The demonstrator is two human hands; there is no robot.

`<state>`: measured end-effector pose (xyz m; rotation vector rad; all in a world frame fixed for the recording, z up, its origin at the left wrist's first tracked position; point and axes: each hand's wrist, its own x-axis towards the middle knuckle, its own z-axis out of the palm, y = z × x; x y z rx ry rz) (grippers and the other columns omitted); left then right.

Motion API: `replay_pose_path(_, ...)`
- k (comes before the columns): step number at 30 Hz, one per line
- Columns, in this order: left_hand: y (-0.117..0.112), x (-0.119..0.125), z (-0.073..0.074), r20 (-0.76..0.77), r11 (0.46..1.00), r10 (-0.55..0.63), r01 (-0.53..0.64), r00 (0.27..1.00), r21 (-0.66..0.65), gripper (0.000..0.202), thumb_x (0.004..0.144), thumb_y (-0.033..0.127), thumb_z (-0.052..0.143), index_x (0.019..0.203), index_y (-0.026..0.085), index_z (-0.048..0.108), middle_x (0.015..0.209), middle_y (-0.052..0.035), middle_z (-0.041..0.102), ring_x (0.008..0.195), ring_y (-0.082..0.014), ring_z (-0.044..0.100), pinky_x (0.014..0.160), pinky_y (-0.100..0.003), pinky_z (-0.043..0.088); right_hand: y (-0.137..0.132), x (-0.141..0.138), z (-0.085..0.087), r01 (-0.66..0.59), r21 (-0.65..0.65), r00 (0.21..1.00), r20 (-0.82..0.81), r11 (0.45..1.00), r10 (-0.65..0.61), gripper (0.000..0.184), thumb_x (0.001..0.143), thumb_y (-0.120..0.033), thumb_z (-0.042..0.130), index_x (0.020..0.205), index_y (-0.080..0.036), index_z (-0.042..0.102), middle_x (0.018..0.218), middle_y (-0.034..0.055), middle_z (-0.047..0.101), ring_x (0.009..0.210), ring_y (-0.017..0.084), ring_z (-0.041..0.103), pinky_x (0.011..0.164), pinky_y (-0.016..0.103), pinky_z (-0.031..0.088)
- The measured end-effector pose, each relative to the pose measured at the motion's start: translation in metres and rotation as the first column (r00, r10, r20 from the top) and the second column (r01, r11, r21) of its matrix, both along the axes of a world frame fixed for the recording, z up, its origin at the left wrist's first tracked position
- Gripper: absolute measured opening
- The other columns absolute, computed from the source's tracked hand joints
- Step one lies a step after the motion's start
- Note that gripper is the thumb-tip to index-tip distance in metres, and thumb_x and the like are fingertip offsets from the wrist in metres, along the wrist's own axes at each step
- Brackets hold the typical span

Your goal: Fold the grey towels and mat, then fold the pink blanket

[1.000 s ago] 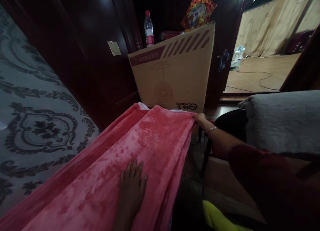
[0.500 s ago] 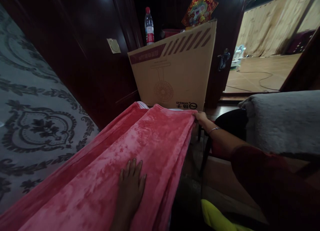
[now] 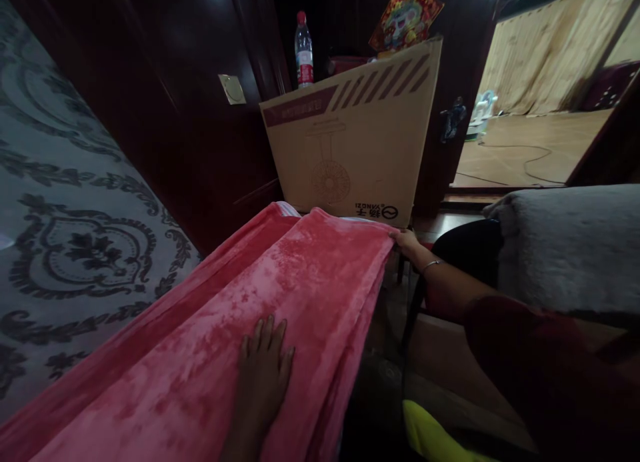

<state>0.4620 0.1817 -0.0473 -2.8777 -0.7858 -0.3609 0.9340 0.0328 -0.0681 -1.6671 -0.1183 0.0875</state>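
Observation:
A plush pinkish-red blanket (image 3: 300,269), folded in long layers, stretches from the lower left toward the cardboard box. My left hand (image 3: 263,375) lies flat on its upper layer, fingers spread. At the far right corner, my right hand (image 3: 406,242) pinches the blanket's edge; a thin bracelet circles that wrist. Layered folds show along the right side. A striped, paler underside peeks out at the far edge. What lies beneath the blanket is hidden.
Beyond the blanket stands a cardboard box (image 3: 370,142) with a fan drawing. A plastic bottle (image 3: 304,55) rises behind its top edge. Grey fleecy fabric (image 3: 575,242) is at right, a yellow-green item (image 3: 430,432) below. Patterned wallpaper (image 3: 90,249) lines the left; a doorway opens upper right.
The view has shifted slightly, so the surroundings sit a little farther right. Both hands keep their places on the blanket, which looks unchanged.

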Motion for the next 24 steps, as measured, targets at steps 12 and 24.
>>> replay_pose_path(12, -0.009, 0.004, 0.013, -0.029, 0.999, -0.008, 0.006, 1.0, -0.053, 0.049, 0.099, 0.033, 0.04, 0.143, 0.017, 0.052, 0.153, -0.0138, 0.046, 0.144, -0.0332, 0.037, 0.116, -0.059, 0.029, -0.019, -0.028, 0.003, 0.137, -0.269, 0.977, 0.197, 0.953, -0.085, 0.047, 0.076, -0.023, 0.06, 0.122, -0.012, 0.057, 0.111, 0.0132, 0.063, 0.096, 0.022, 0.059, 0.09, 0.036, 0.05)
replay_pose_path(24, -0.011, -0.004, 0.013, 0.045, 0.968, -0.207, 0.211, 0.977, -0.134, 0.051, 0.098, 0.039, 0.043, 0.146, 0.024, 0.047, 0.156, -0.0087, 0.042, 0.148, -0.0299, 0.03, 0.119, -0.06, 0.023, 0.017, -0.104, 0.027, -0.168, -0.831, 0.303, 0.468, 0.53, 0.83, 0.062, 0.097, -0.052, 0.038, 0.151, -0.022, 0.041, 0.156, 0.0105, 0.039, 0.143, 0.033, 0.033, 0.115, 0.056, 0.028)
